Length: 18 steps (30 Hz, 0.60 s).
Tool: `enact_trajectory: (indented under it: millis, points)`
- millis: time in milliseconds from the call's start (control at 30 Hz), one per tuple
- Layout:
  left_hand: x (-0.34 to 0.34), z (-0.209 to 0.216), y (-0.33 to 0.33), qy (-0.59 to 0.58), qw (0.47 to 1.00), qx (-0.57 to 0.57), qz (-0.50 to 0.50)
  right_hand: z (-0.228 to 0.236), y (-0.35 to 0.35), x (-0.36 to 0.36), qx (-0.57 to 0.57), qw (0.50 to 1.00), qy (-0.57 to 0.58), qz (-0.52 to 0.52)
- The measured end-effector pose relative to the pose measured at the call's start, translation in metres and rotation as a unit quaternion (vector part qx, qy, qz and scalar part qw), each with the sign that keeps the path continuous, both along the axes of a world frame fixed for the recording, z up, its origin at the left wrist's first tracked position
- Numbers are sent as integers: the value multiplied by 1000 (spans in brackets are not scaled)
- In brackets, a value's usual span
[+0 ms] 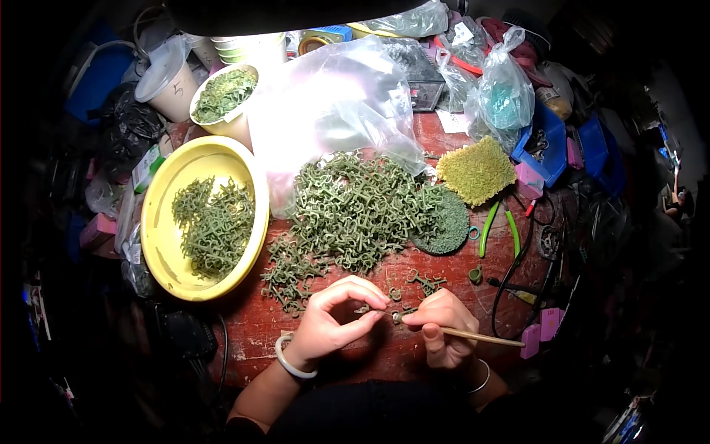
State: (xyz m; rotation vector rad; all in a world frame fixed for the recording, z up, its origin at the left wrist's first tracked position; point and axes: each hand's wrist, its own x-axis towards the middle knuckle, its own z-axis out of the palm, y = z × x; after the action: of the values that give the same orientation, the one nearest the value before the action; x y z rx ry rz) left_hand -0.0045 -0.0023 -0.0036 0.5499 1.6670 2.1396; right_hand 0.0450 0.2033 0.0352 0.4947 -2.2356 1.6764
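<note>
Low in the centre of the frame, the left hand (333, 318) pinches a small olive-green plastic clip piece (364, 310) between thumb and forefinger, the remaining fingers curled over it. The piece is tiny, dull green and mostly hidden by the fingertips, so its exact shape cannot be told. Just to its right, the right hand (441, 329) is closed in a pen-like pinch around a thin pale wooden stick (481, 338), whose tip meets a small grey ring (397, 317) between the two hands. The stick's shaft runs out toward the lower right.

Above the hands, in the middle of the frame, lies a large heap of matching green plastic clips (355, 211) on a worn red wooden table (259, 325). At the left a round yellow plastic bowl (159, 222) holds more of them. A rumpled clear plastic bag (333, 103) sits above the heap, and a green-handled pair of pliers (499, 226) lies to the right.
</note>
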Motion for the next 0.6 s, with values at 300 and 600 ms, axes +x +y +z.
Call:
enact_trajectory:
  millis: [300, 600]
  points:
    - [3, 7, 3, 32, 998, -55, 20, -3, 0, 0, 25, 1000, 16, -1]
    - [0, 8, 3, 69, 995, -75, 22, -2, -1, 0, 23, 1000, 12, -3]
